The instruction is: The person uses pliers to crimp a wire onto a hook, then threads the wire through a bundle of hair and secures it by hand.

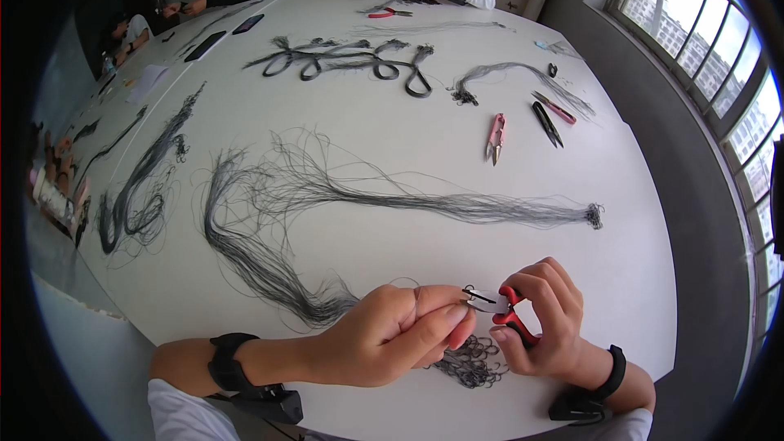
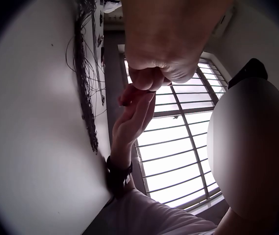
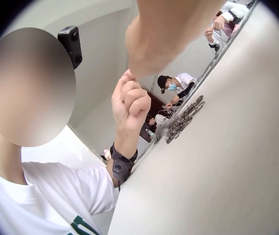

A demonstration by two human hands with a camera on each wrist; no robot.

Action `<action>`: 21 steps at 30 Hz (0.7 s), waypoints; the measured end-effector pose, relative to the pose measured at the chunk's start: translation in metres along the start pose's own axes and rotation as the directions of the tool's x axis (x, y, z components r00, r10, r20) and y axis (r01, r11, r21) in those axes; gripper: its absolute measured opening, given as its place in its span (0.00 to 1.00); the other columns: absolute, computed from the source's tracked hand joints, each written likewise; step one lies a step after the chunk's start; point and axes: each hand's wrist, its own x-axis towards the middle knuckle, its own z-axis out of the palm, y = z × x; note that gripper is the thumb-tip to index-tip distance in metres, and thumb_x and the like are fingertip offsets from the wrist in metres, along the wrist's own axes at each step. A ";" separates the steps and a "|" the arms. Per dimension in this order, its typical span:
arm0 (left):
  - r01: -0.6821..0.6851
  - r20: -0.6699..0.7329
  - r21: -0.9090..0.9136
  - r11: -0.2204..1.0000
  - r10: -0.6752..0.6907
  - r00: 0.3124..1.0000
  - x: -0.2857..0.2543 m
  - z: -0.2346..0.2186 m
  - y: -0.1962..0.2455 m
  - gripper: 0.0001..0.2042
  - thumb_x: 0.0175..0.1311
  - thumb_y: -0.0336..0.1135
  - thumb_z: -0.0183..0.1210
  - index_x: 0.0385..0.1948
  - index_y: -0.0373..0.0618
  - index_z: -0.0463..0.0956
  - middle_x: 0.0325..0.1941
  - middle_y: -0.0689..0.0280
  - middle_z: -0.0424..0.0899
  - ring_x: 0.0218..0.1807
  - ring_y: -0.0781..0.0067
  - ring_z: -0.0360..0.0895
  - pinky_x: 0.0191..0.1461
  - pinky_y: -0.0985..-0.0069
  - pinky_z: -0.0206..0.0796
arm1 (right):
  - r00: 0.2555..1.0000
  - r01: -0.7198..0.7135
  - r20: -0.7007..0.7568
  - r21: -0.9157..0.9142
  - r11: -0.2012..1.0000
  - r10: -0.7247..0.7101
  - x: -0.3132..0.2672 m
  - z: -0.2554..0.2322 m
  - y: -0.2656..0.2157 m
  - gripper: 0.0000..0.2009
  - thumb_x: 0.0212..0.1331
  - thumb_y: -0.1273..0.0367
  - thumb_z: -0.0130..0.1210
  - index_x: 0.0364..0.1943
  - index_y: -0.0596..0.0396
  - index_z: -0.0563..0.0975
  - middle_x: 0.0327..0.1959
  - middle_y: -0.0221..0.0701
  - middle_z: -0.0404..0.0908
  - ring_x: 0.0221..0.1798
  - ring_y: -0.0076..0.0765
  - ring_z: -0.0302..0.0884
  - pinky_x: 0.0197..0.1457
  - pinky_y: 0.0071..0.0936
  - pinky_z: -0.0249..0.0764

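My right hand (image 1: 551, 318) grips red-handled pliers (image 1: 511, 294), their metal jaws pointing left at my left fingertips. With thumb and curled fingers, my left hand (image 1: 392, 339) pinches a small dark piece (image 1: 468, 287) at those jaws; its exact shape is too small to tell. A thin dark line loops round the left index finger. Beneath the hands lies a cluster of dark curled ends (image 1: 474, 362), partly covered by the left hand. A bundle of fine dark strands (image 1: 269, 265) runs behind the left hand. In both wrist views the pliers are hidden.
A long strand bundle (image 1: 457, 202) lies across the white table (image 1: 367, 147). Pink snips (image 1: 496, 137), black snips (image 1: 546, 124) and more pink snips (image 1: 555, 106) are at the right. Looped dark bundles (image 1: 351, 61) and a phone (image 1: 205, 46) lie farther back. Other people sit around the table.
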 end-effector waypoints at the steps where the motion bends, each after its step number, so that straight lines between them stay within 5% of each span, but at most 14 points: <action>1: 0.001 0.001 0.000 1.000 -0.001 1.000 0.000 0.000 0.000 0.11 0.69 0.29 0.35 0.25 0.37 0.62 0.14 0.76 0.53 0.15 0.89 0.45 0.18 0.84 0.39 | 1.000 0.008 -0.001 -0.002 1.000 -0.008 0.000 0.000 0.000 0.17 0.37 0.64 0.65 0.30 0.60 0.74 0.23 0.32 0.70 0.22 0.33 0.64 0.22 0.25 0.60; 21: 0.051 0.025 -0.074 0.996 -0.049 0.998 0.000 -0.002 0.002 0.11 0.69 0.29 0.35 0.26 0.37 0.62 0.15 0.75 0.55 0.15 0.89 0.46 0.19 0.85 0.41 | 1.000 0.014 0.009 -0.017 1.000 -0.013 0.000 -0.003 -0.002 0.14 0.37 0.69 0.64 0.27 0.59 0.73 0.18 0.29 0.67 0.17 0.30 0.61 0.17 0.24 0.57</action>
